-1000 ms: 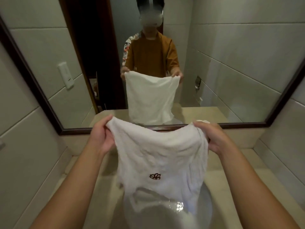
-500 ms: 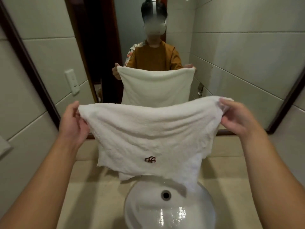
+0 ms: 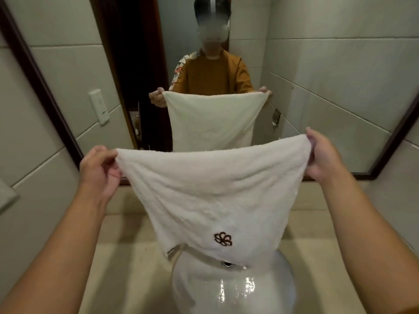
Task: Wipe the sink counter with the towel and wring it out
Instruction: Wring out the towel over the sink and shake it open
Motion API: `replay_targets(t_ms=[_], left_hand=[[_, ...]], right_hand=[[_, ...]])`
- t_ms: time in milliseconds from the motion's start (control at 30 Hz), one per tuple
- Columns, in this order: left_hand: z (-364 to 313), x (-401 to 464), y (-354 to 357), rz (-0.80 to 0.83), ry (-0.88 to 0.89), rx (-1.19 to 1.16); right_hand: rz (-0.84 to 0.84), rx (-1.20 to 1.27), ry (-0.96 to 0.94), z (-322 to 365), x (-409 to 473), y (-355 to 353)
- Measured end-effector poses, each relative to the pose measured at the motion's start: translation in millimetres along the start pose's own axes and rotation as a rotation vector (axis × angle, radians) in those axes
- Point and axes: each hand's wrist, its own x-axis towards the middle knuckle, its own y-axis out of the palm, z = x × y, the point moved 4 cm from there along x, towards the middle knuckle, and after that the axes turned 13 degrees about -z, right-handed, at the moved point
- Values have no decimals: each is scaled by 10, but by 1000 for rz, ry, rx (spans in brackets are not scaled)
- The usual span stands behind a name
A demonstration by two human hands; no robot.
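A white towel [image 3: 210,191] with a small dark embroidered logo hangs spread out in the air above the sink. My left hand [image 3: 99,171] pinches its upper left corner. My right hand [image 3: 322,155] grips its upper right corner, held a little higher. The towel's lower edge dangles just over the white oval basin [image 3: 233,288], hiding the basin's back rim and part of the drain. The beige stone counter [image 3: 127,264] runs to both sides of the basin.
A dark-framed mirror [image 3: 340,87] covers the wall behind the counter and reflects a person holding the towel. Pale tiled walls close in on the left and right. A white wall switch shows in the mirror reflection at left.
Both hands have lifted the towel from a bunched hold low over the sink and pulled its top edge taut and wide. The towel now hangs flatter and lower over the basin.
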Motion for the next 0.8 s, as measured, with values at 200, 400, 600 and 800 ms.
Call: replay_targets(t_ms=[200,400,600,800], left_hand=[[38,-140,58,51,137,229],[-216,-84,62,58,411,518],[-514,-124,253,71,759,813],[-667,-86,347,-74,928,869]], right_hand=[[120,-489,-68,82,-47,84],[-36,-518,-183,330,-23,-66],[-128,-211,-291,493,-45,-18],[-55,-52,-359,641,-122,145]])
